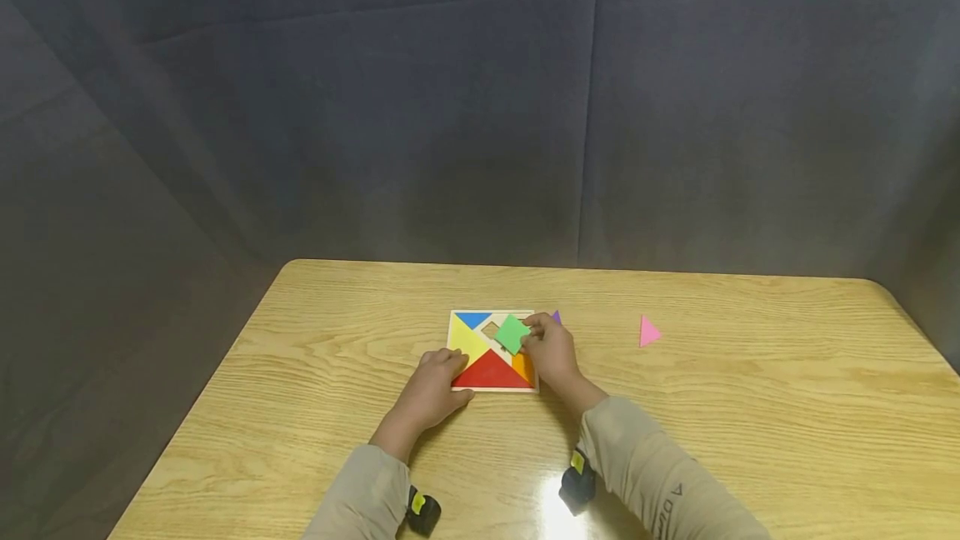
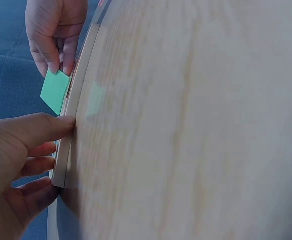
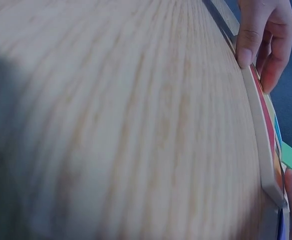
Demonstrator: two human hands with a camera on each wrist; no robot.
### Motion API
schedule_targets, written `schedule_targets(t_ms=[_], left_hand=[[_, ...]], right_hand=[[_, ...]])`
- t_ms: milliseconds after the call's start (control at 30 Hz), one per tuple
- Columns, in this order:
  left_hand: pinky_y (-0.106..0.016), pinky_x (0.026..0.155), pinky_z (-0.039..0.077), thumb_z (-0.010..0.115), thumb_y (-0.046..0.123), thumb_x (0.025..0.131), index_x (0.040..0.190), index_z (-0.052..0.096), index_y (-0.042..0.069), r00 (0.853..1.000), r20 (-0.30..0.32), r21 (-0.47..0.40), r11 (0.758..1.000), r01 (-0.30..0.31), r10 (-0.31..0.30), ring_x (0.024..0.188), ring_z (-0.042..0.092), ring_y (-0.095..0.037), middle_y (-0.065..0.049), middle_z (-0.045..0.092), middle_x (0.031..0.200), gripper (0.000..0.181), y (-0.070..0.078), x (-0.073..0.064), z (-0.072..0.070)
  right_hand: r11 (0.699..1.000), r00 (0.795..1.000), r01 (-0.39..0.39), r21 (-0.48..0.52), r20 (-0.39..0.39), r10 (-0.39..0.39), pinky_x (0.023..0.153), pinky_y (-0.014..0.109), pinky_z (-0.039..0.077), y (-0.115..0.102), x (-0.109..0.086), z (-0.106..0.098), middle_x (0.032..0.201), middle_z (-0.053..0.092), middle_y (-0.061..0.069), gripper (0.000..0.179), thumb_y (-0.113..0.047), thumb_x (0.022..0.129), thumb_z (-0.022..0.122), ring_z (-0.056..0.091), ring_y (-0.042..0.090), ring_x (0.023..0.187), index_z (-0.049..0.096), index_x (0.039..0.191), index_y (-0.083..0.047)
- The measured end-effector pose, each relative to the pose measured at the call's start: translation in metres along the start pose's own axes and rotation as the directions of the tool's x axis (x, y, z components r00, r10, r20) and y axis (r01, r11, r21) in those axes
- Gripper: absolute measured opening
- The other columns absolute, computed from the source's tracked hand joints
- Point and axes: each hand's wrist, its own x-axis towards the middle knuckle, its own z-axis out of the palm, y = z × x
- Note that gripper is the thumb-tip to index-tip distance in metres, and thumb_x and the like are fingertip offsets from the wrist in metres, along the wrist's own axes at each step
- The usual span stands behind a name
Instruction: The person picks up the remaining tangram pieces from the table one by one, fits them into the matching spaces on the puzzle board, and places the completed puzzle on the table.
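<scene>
1. The right hand (image 1: pixel 553 352) pinched a green square (image 1: pixel 512 334) by its 3 o'clock corner, a narrow grip; 12 o'clock is away from the person.
2. The square had no evident long axis; one corner pointed near 12 o'clock, and the piece partly covered the tray (image 1: pixel 495 391).
3. A bare recess (image 1: pixel 489 329) showed at the square's 9 o'clock, with the right hand's fingertips nearer it than the left's.
4. The left hand (image 1: pixel 435 382) gripped the tray's 7 o'clock corner, thumb on the near edge.
5. A purple piece (image 1: pixel 557 317) peeked out at the right hand's 12 o'clock; a pink triangle (image 1: pixel 649 331) lay well apart, toward 3.
6. The left wrist view showed the square angled up off the tray, which the head view left unclear; contact underneath could not be told.
</scene>
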Motion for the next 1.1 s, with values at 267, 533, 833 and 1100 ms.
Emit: schedule_targets(t_ms=[267,533,833,1100], left_hand=[[-0.036,0.091,0.035,0.066,0.023,0.075,0.115,0.053,-0.002,1.0,0.009,-0.005,1.0,0.014,-0.014,0.109,0.039,-0.029,-0.015,0.048,0.119,0.049,-0.001,0.0,0.001],[-0.035,0.091,0.034,0.066,0.023,0.074,0.115,0.053,-0.002,1.0,0.006,0.0,1.0,0.008,-0.008,0.108,0.039,-0.029,-0.014,0.048,0.118,0.049,0.0,-0.001,0.0],[-0.036,0.09,0.035,0.066,0.022,0.074,0.114,0.053,-0.002,1.0,0.003,-0.009,1.0,0.006,-0.006,0.108,0.04,-0.029,-0.015,0.049,0.117,0.049,0.0,-0.002,-0.001],[-0.036,0.09,0.035,0.066,0.022,0.074,0.114,0.054,-0.003,1.0,0.0,-0.007,1.0,0.001,-0.001,0.107,0.041,-0.03,-0.015,0.049,0.116,0.049,0.0,-0.003,-0.002]], right_hand=[[1.0,1.0,0.019,-0.005,-0.006,-0.019,0.059,0.024,0.049,0.001,-0.001,0.004,0.079,0.05,0.012,0.02,0.01,0.077,0.054,0.057,0.016,0.061,0.055,0.096,0.006],[0.999,0.998,0.054,-0.001,0.013,-0.054,0.06,0.024,0.049,-0.001,-0.002,0.008,0.08,0.052,0.017,0.021,0.011,0.077,0.053,0.057,0.019,0.064,0.054,0.098,0.008],[0.996,0.996,0.092,0.016,0.013,-0.092,0.059,0.024,0.049,0.0,-0.001,0.014,0.078,0.053,0.016,0.02,0.012,0.077,0.053,0.056,0.021,0.064,0.054,0.097,0.009],[0.989,0.992,0.129,-0.074,-0.001,-0.129,0.061,0.028,0.046,-0.003,0.001,0.017,0.078,0.054,0.013,0.02,0.01,0.076,0.054,0.053,0.02,0.068,0.056,0.095,0.006]])
